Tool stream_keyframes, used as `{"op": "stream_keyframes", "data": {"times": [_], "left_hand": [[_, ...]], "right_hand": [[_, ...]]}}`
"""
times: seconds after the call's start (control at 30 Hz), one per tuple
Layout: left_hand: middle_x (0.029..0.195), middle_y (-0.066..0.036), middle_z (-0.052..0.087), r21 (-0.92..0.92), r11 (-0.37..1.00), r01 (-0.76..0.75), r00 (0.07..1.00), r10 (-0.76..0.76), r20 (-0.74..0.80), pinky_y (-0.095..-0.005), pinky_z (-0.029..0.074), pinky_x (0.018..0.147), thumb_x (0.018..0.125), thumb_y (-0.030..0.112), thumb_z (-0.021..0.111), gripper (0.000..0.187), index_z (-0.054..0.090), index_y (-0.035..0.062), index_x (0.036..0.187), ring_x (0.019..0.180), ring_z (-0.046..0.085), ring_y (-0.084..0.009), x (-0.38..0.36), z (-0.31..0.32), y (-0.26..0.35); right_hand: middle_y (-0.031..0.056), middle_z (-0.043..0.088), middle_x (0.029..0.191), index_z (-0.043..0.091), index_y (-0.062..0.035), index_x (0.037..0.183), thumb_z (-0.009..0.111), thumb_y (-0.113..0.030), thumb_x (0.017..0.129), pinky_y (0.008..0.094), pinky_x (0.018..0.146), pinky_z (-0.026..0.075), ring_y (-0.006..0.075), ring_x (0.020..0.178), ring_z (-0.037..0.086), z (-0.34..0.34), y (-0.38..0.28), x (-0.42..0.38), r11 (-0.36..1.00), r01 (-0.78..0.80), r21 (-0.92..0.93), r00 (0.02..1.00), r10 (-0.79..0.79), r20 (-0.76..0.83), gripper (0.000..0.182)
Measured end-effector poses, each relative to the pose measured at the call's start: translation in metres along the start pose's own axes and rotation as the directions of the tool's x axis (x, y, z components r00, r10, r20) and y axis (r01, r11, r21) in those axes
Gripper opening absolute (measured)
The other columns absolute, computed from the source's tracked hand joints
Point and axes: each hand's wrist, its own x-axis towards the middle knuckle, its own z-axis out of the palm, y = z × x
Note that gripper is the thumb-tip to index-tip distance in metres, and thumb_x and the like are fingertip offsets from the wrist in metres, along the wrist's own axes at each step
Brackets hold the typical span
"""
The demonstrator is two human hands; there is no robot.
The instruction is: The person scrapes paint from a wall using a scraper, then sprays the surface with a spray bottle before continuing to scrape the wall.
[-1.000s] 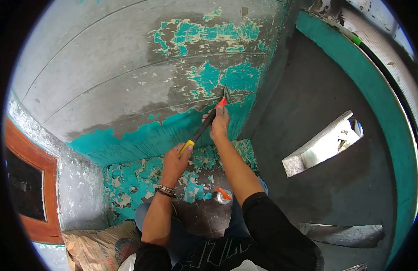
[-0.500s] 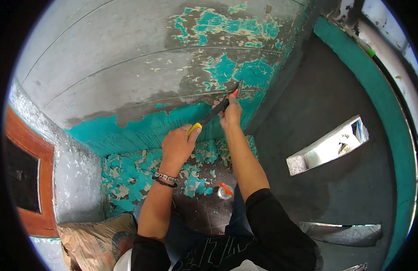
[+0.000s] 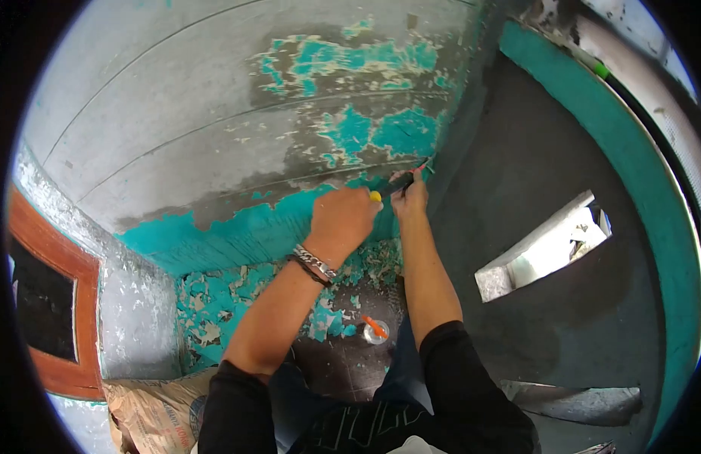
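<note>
A long-handled paint scraper (image 3: 398, 184) slants up to the right against the wall (image 3: 207, 163). Its handle is black with a yellow end, and near the narrow blade it is red. My left hand (image 3: 343, 219) is closed around the yellow end, a chain bracelet (image 3: 314, 262) and dark band on its wrist. Closer to the blade, my right hand (image 3: 411, 200) grips the scraper, its fingers partly hidden. The blade tip lies at the right end of the wall, just below a patch of teal paint (image 3: 403, 132). Bare grey surface surrounds that patch.
Paint flakes (image 3: 222, 303) cover the floor along the wall's foot. A clear cup with an orange-handled tool (image 3: 376, 328) stands between my legs. At lower left is a brown paper sack (image 3: 157, 408), below a wooden frame (image 3: 85, 325). A dark wall (image 3: 562, 303) with openings rises at right.
Both hands have carried the scraper right and slightly down toward the corner. My left hand has come closer to my right one. The view has shifted a little.
</note>
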Motion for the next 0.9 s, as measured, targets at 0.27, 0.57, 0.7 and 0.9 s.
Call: {"op": "stream_keyframes", "data": {"times": [0.27, 0.57, 0.7, 0.9], "left_hand": [[0.070, -0.020, 0.061, -0.255, 0.951, 0.177, 0.984, -0.163, 0.074, -0.0464, 0.048, 0.052, 0.091, 0.023, 0.050, 0.024, 0.047, 0.0003, 0.098, 0.063, 0.061, -0.0369, -0.098, 0.076, -0.013], [0.069, -0.019, 0.060, -0.322, 0.915, 0.243, 0.966, -0.260, -0.011, -0.0439, 0.047, 0.048, 0.093, 0.025, 0.047, 0.027, 0.050, 0.0004, 0.104, 0.061, 0.061, -0.0368, -0.109, 0.139, -0.041], [0.068, -0.020, 0.060, -0.351, 0.885, 0.306, 0.951, -0.305, 0.061, -0.0443, 0.046, 0.048, 0.094, 0.027, 0.048, 0.028, 0.050, 0.0009, 0.105, 0.062, 0.061, -0.0371, -0.106, 0.152, -0.051], [0.066, -0.021, 0.060, -0.425, 0.825, 0.372, 0.926, -0.358, 0.116, -0.0454, 0.045, 0.050, 0.093, 0.030, 0.049, 0.032, 0.054, -0.0007, 0.098, 0.060, 0.060, -0.0388, -0.100, 0.159, -0.060]], "right_hand": [[0.0048, 0.045, 0.071, 0.037, -0.0087, 0.101, 0.035, -0.031, 0.098, 0.0313, 0.045, 0.039, 0.0145, 0.051, 0.042, -0.010, 0.037, -0.065, 0.955, -0.016, -0.295, 1.000, 0.018, 0.004, 0.022], [0.0029, 0.042, 0.071, 0.038, -0.0093, 0.113, 0.035, -0.032, 0.098, 0.0296, 0.041, 0.036, 0.0122, 0.046, 0.040, -0.032, 0.064, -0.050, 0.893, 0.070, -0.444, 0.997, -0.075, 0.008, 0.028], [0.0020, 0.042, 0.069, 0.039, -0.0112, 0.101, 0.035, -0.029, 0.098, 0.0283, 0.040, 0.036, 0.0118, 0.046, 0.040, -0.032, 0.068, -0.050, 0.890, 0.095, -0.446, 0.995, -0.100, 0.012, 0.018], [0.0022, 0.042, 0.069, 0.040, -0.0101, 0.104, 0.038, -0.029, 0.098, 0.0279, 0.040, 0.036, 0.0106, 0.045, 0.039, -0.030, 0.071, -0.050, 0.819, 0.176, -0.546, 0.981, -0.188, 0.035, 0.020]]}}
